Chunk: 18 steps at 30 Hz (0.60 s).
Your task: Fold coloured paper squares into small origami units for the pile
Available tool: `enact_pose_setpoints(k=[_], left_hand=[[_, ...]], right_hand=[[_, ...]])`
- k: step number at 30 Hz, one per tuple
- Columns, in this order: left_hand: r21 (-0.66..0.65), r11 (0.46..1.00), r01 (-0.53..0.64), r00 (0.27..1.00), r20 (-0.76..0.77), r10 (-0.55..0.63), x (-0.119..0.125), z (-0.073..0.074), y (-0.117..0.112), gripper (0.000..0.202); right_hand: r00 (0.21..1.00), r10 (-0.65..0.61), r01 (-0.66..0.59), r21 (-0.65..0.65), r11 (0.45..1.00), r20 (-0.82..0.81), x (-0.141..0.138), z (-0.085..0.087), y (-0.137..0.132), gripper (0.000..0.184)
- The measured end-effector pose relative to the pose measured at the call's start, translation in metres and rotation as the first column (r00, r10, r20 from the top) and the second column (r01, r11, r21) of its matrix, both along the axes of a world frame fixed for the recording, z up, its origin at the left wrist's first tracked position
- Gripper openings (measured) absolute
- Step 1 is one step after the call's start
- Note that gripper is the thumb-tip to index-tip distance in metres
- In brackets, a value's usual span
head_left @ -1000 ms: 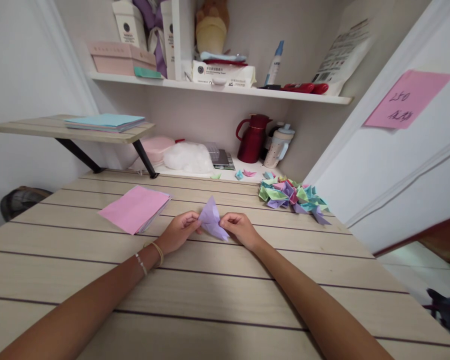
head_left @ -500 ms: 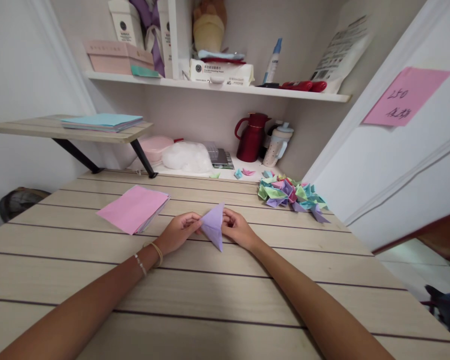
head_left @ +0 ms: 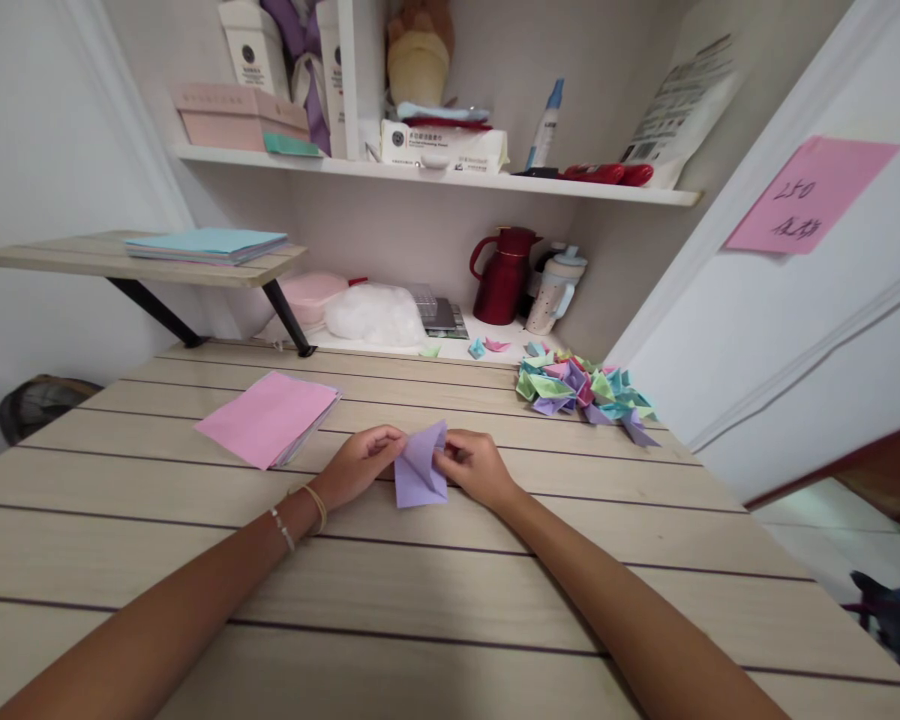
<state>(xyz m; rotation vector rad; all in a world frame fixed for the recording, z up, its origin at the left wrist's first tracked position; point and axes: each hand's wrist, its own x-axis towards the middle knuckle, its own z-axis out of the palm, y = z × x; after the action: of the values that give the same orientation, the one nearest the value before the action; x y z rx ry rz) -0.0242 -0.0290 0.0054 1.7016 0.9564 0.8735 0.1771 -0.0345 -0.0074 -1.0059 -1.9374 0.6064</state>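
Observation:
A piece of folded purple paper [head_left: 420,480] is held between my two hands, just over the middle of the slatted table [head_left: 435,590]. Its lower part looks square, and the upper right edge rises to a point with a crease down the middle. My left hand [head_left: 364,458] pinches its left edge between thumb and fingers. On the opposite side, my right hand [head_left: 474,462] grips the right edge, thumb in front; its other fingertips are partly hidden by the paper. Left of my hands lies a stack of pink-topped paper sheets [head_left: 270,412].
A heap of folded paper boats [head_left: 581,388] in several colours sits at the back right. Behind stand a red jug [head_left: 502,275] and a pale bottle [head_left: 557,290]. A small raised shelf [head_left: 67,255] at the left carries blue-topped paper [head_left: 206,242].
The purple paper has gone from a triangular shape to a squarer one with a raised flap. Both hands have shifted only slightly and still hold it.

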Motion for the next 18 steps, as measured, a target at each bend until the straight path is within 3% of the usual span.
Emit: enact_pose_setpoints(k=[7, 14, 18], left_hand=[[-0.025, 0.999, 0.024, 1.000, 0.004, -0.024, 0.0004, -0.0013, 0.0005, 0.027], [-0.021, 0.999, 0.033, 0.999, 0.008, -0.033, 0.0013, 0.0041, -0.0014, 0.029], [-0.049, 0.999, 0.001, 1.000, 0.005, -0.001, 0.0016, 0.0013, -0.0019, 0.030]], right_hand=[[1.000, 0.015, -0.015, -0.034, 0.999, -0.008, 0.0017, -0.0041, 0.0019, 0.017], [0.970, 0.226, -0.222, 0.059, 0.973, -0.089, 0.0030, -0.0002, 0.0045, 0.033], [0.970, 0.185, -0.187, 0.000, 0.982, -0.155, 0.0041, -0.0012, 0.0056, 0.030]])
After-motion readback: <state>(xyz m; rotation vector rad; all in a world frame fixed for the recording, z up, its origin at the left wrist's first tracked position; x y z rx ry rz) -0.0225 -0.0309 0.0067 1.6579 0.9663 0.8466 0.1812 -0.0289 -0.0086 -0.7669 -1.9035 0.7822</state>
